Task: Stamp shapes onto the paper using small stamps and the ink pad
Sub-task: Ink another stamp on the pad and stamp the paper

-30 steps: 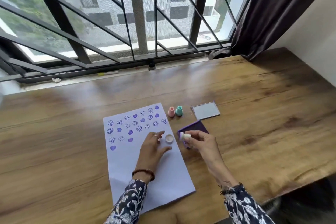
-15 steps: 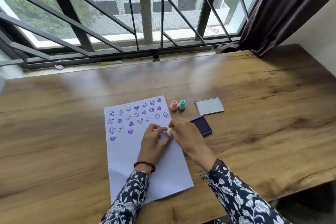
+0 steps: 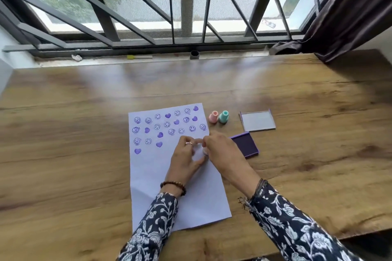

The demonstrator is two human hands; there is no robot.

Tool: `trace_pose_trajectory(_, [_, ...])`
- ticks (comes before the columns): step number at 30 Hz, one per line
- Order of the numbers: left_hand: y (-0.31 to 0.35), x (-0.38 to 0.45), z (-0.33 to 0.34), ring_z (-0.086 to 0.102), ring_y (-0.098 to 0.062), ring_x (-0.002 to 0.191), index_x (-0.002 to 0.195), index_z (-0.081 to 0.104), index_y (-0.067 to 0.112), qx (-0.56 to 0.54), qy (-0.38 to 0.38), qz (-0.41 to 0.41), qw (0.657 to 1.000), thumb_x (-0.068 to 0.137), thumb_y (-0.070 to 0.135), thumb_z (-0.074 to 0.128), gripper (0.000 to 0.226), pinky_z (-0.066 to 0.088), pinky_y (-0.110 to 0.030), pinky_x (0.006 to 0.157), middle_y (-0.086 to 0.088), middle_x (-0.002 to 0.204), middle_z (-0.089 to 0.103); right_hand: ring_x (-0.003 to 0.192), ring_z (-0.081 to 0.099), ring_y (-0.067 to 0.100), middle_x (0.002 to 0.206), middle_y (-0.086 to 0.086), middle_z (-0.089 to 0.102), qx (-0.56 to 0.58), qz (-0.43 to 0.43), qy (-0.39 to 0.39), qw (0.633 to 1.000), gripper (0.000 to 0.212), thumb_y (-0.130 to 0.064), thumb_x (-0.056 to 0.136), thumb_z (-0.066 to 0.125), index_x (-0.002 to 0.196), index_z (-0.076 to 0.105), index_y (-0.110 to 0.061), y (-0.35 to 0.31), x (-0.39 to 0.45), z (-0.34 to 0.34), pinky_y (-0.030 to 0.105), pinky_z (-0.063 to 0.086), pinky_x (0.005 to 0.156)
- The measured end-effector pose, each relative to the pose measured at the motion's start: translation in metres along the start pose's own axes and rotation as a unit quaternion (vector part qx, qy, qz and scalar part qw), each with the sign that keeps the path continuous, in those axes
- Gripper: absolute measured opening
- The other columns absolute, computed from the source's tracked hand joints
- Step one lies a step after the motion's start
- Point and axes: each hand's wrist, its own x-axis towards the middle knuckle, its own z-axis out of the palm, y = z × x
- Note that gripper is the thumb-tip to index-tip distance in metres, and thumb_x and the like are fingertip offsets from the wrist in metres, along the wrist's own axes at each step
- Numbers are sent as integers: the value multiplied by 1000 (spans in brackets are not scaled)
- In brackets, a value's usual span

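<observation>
since a second ago the right hand has come off the ink pad and moved left onto the paper, meeting the left hand over the sheet's right-middle area; the view also tilted down a bit so the table fills more of it. both hands now sit fingertip to fingertip around a small white stamp, only a sliver of it showing between them. right fingers pinch the stamp from the right, held down on or just above the paper, contact hidden. left hand curls beside it, thumb and forefinger close to the white piece; cannot tell if it actually grips anything, the cap seen before is hidden or blurred. ring on a left finger, bead bracelet on the left wrist, floral sleeves on both arms.

paper lies flat on the wooden table, upper part covered with purple smiley and heart prints, lower half blank. purple ink pad lies open just right of the paper, touching neither hand. its clear lid lies separately behind it. pink stamp and teal stamp stand upright side by side, touching or nearly so, just off the paper's top right corner. barred window behind, dark curtain at far right.
</observation>
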Motion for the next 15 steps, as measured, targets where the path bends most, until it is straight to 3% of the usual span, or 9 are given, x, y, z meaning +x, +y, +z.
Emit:
trace_pose_trajectory(2, [-1,1,1,53,-19,82,106,60,6,6,-7,5,1000,75,11,68,32,41,-21,75,-12,101,50,102,52,31,107,15,56,-6,-16,-2,1000,17,1,87,49,100,59,-5,-1,2,0,31,34,68])
trace_pose_trajectory(6, [1,0,1,52,-17,80,107,60,8,-6,-4,2,1000,77,13,68,32,40,-20,77,-11,101,50,102,54,31,106,16,59,29,-27,4,999,22,-1,87,50,104,63,-8,3,3,-1,37,43,77])
trace_pose_trajectory(11, [7,8,-1,49,-16,86,124,49,10,-1,-29,9,1000,73,21,73,58,37,-14,80,-5,103,47,83,59,17,92,5,65,241,71,32,967,16,-10,78,61,93,69,-11,24,-2,-6,27,44,69])
trace_pose_trajectory(15, [11,29,3,46,-24,115,129,43,15,114,-9,49,992,75,30,70,62,37,-33,98,-9,124,51,74,59,17,80,0,65,273,152,152,938,15,-13,75,67,89,63,-14,60,9,-28,26,42,62])
